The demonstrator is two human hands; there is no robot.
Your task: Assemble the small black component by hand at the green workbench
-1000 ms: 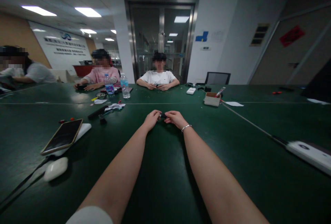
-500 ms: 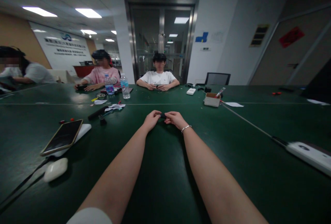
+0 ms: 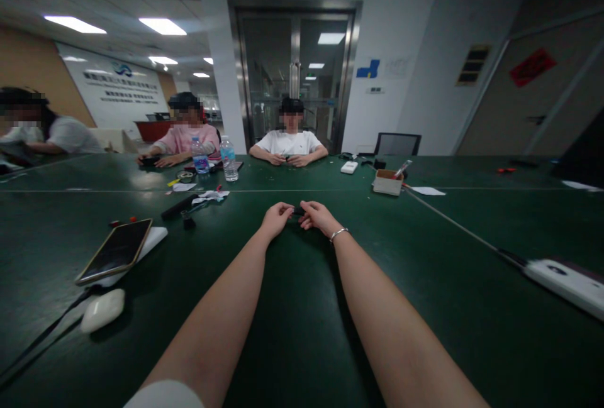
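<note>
Between my two hands is a small black object [image 3: 297, 211], too small and too covered by fingers to name. My left hand [image 3: 277, 218] pinches its left end with thumb and fingers. The right end sits in the closed fingers of my right hand [image 3: 318, 216], which has a silver bangle [image 3: 338, 234] at the wrist. Both arms reach far forward, and the hands are low over the green table [image 3: 297, 307].
To the left lie a phone [image 3: 116, 251] on a white item, a white case [image 3: 104, 310] and a black rod-like thing [image 3: 179, 207]. Bottles [image 3: 229, 159], a small box [image 3: 387, 183] and a power strip [image 3: 564, 282] stand farther off. Several people sit across the table.
Both hands keep their hold on the black object, with only a very slight shift of the right fingers. The whole view has moved a few pixels.
</note>
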